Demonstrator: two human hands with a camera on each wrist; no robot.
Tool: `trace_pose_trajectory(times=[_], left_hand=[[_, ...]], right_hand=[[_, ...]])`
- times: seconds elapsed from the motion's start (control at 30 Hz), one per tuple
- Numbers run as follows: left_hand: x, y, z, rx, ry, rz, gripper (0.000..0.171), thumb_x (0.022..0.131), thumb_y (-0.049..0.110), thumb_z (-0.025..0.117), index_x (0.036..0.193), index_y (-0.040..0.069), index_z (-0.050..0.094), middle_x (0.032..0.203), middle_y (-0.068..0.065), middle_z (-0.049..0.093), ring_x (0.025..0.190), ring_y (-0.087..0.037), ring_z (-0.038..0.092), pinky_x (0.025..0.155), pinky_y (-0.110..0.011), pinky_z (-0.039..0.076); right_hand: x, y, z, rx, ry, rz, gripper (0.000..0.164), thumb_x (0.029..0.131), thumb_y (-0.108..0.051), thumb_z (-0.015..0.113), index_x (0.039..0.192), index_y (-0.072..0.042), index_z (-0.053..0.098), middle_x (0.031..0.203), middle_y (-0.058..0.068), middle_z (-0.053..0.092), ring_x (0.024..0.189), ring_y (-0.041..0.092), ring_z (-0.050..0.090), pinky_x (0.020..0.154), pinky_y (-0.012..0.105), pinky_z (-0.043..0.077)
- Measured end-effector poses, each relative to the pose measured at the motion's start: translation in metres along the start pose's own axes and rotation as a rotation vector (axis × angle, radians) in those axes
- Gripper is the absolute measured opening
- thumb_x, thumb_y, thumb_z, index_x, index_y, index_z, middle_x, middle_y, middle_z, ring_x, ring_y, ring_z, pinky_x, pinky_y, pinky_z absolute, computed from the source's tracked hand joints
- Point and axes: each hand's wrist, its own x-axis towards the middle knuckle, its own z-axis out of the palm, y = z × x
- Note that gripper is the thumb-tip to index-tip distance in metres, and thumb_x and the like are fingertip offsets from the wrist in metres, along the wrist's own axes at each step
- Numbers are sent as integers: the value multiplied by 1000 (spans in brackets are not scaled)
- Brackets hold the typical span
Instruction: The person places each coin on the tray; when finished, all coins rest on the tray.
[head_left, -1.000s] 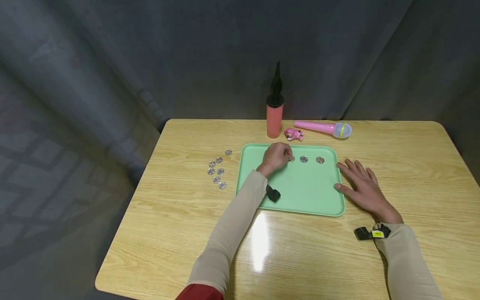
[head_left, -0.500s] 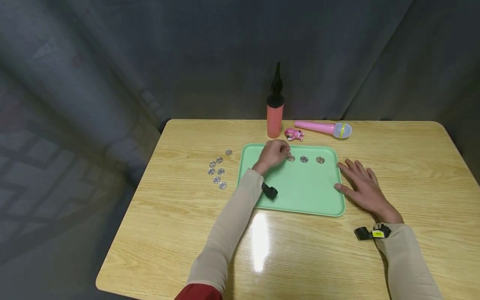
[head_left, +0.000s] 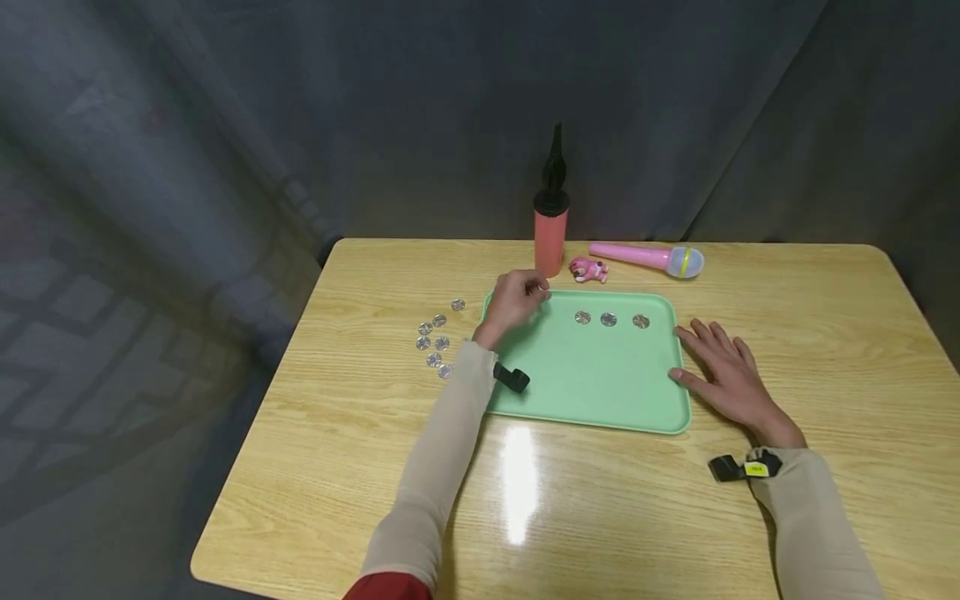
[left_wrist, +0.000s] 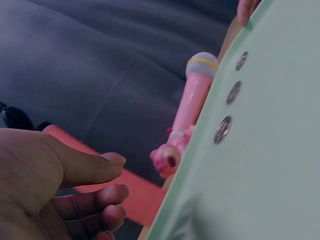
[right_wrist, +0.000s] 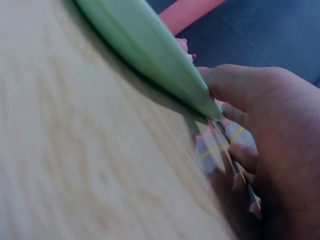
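Note:
My left hand (head_left: 513, 303) is over the left end of the green tray (head_left: 592, 375), its fingers loosely bent. In the left wrist view a gap shows between thumb and fingertips, with nothing held. Three silver coins lie in a row along the tray's far side: a left coin (head_left: 582, 317), a middle coin (head_left: 608, 319) and a right coin (head_left: 641, 321). My right hand (head_left: 729, 385) lies at the tray's right edge with fingers spread, thumb and index finger touching the rim. Several more silver coins (head_left: 423, 342) are scattered on the table left of the tray.
Behind the tray stands a red hand pump (head_left: 550, 242) with a black top. Beside it lie a small pink bear figure (head_left: 588, 269) and a pink toy microphone (head_left: 645, 256). A dark curtain (head_left: 450, 125) hangs behind the wooden table (head_left: 337, 467).
My left hand has let go of the left coin in the tray's row and drawn back leftwards. The right hand and the tray have stayed in place.

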Motion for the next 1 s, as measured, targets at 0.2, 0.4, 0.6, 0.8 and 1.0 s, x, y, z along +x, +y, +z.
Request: trace_pose_trajectory(times=[0.2,0.4,0.6,0.8,1.0], left_hand=[[-3,-8,-15,-18,42,-10,8,93,6,68,94,1,74,89,-14,74,69,-13,54,63,-18,39],[-8,-20,-32,-27,65,-61,10,93,6,67,97,0,74,93,-16,75,72,-17,59,64,-18,41],[-12,-35,-48,-29,83,-92,14,95,2,61,99,-2,74,96,-18,75,74,-20,60,63,-19,42],[-18,-52,-64,-25,101,-124,14,95,5,64,101,-4,74,98,-20,74,74,-22,62,64,-21,45],[-25,-70,-78,-38,97,-169,17,95,6,65,105,-5,73,100,-21,73,72,-20,60,59,-21,44]], right_hand=[[-1,2,0,-5,9,5,71,98,-33,61,158,-14,29,164,31,16,155,46,0,120,67,-10],[-1,2,1,5,2,7,71,98,-33,61,158,-14,29,164,30,15,156,46,-1,120,66,-12],[-1,1,-1,2,-1,11,70,99,-33,60,158,-13,28,164,30,14,155,46,-1,120,65,-12],[-1,1,1,9,2,5,70,98,-33,61,158,-13,29,164,31,15,155,46,-1,120,66,-12],[-2,1,1,8,4,12,70,98,-33,61,158,-13,29,164,30,15,155,46,0,120,66,-11]])
